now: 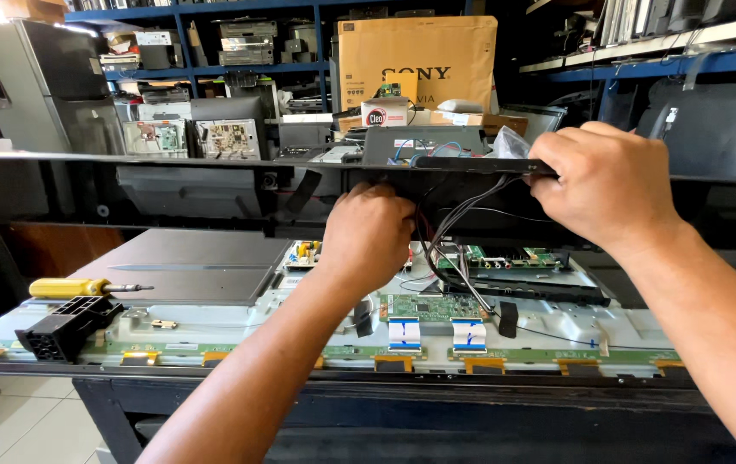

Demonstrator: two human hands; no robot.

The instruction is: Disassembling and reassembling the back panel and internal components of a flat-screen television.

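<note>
An opened flat television lies face down on the bench, its metal chassis and green circuit boards exposed. Its black back cover is lifted and tilted up over the set. My right hand grips the cover's raised edge at the right. My left hand reaches under the cover, fingers closed among the black cables running from the cover down to the boards. Two white flat ribbon connectors sit near the front edge.
A yellow-handled screwdriver and a black plastic bracket lie at the set's left end. Behind stand blue shelves with electronics, a large cardboard box and a grey cabinet. Tiled floor shows at the lower left.
</note>
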